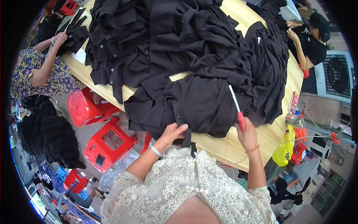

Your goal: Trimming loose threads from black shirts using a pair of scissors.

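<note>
Nearest the camera: the person's cream lace blouse (pixel 179 186), both forearms rising from it toward the worktop (pixel 220 143). Left hand (pixel 172 133), w/ a pale bangle at the wrist, is clenched on the near edge of a black garment (pixel 201 104), fingers pinching a narrow strip of cloth that hangs over the worktop's front rim. Right hand (pixel 247 134) is closed around the red handle of a slim white-bladed tool (pixel 236 106), prob. a thread snipper or seam picker; can't tell which. Tool's long axis runs from the right hand up and slightly left, tip pointing away from the person and lying over the garment's mid-right part. Garment sits directly ahead of both hands, long axis roughly left-right along the worktop edge; left hand already touches it, right hand is just beside its right end, so the tool tip is nearer the cloth than the hand. Beyond: a big heap of black garments (pixel 167 37) covering most of the worktop. Red plastic stools (pixel 108 143) stand on the floor at left. Two other people work at the far left and far right edges.
</note>
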`<state>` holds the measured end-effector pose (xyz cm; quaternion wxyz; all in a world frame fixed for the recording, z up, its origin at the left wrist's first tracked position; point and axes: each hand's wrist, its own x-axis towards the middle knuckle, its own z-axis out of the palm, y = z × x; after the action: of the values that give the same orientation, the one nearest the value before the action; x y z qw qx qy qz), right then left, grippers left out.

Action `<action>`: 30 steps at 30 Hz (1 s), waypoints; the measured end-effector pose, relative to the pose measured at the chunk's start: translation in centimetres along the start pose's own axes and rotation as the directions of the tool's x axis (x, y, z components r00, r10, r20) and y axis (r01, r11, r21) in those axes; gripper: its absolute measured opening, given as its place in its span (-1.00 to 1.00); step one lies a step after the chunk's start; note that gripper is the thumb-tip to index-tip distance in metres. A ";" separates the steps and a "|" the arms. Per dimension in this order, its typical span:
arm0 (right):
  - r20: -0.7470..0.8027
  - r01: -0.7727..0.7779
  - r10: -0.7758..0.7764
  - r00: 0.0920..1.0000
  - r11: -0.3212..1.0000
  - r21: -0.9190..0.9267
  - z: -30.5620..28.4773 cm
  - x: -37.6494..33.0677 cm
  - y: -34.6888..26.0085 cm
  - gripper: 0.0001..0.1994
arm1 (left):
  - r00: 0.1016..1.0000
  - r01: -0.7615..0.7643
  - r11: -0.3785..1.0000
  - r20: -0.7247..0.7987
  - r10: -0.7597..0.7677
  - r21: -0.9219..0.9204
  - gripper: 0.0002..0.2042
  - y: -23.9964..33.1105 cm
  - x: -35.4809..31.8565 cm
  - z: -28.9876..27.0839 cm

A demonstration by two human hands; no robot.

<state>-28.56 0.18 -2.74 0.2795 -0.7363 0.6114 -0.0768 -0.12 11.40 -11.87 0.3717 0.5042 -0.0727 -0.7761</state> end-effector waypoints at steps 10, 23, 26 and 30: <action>0.448 0.150 -0.121 0.886 0.988 -0.030 2.3 -6.9 -4.5 -0.74 | 0.836 -0.378 0.797 -0.197 0.512 0.471 -0.86 -0.2 2.3 -1.4; 0.568 0.204 -0.137 0.811 0.977 -0.055 2.5 -5.6 -6.2 -0.73 | 0.856 -0.374 0.798 -0.155 0.493 0.472 -0.82 -1.5 1.4 -2.6; 0.485 0.206 -0.177 0.856 0.979 -0.007 2.3 -5.3 -5.9 -0.75 | 0.834 -0.309 0.728 -0.195 0.517 0.612 -0.81 -1.1 0.3 -2.4; 0.493 0.195 -0.158 0.856 0.981 -0.024 2.6 -5.0 -5.4 -0.72 | 0.688 -0.261 0.764 -0.442 0.576 0.589 -0.66 2.7 -0.4 -2.1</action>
<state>-23.94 6.28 -1.03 0.3894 -0.7944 0.4533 0.1090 3.05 10.30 -11.24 0.4101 0.7665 -0.2590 -0.4209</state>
